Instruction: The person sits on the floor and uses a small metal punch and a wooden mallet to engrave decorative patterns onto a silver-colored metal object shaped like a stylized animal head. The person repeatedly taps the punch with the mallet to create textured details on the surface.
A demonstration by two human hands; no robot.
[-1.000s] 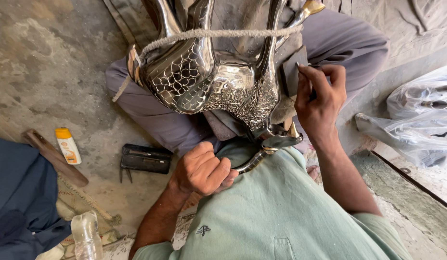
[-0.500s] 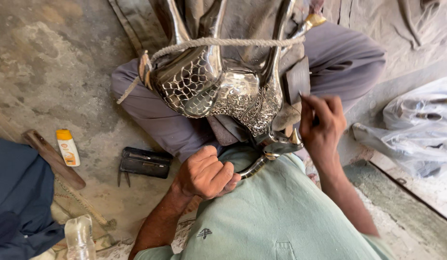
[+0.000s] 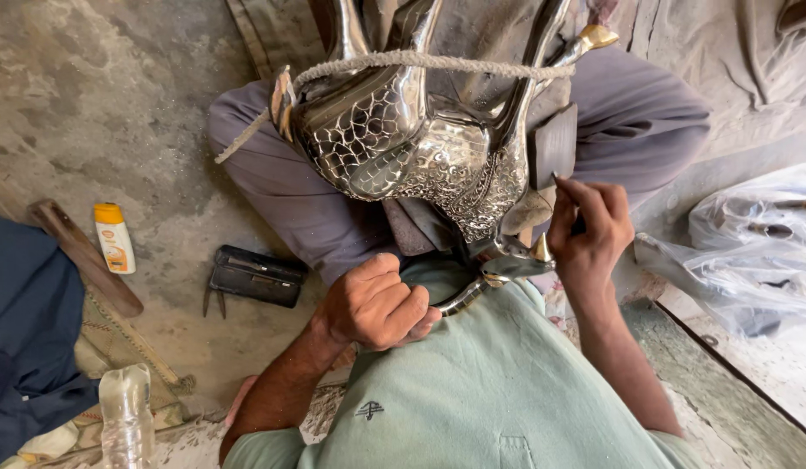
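In the head view, the shiny engraved silver metal figure (image 3: 420, 148) is lying in the person's lap, steadied by a rope (image 3: 437, 61). The left hand (image 3: 377, 304) is clamping its curved end; the right hand (image 3: 589, 230) is pinching a thin tool (image 3: 566, 187) against it.

Glossy engraved metal figure (image 3: 411, 148), rough rope (image 3: 420, 61), matt concrete floor (image 3: 99, 113).

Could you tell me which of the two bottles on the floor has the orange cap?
The small white bottle beside the wooden stick; the clear plastic bottle near the bottom edge shows no orange cap.
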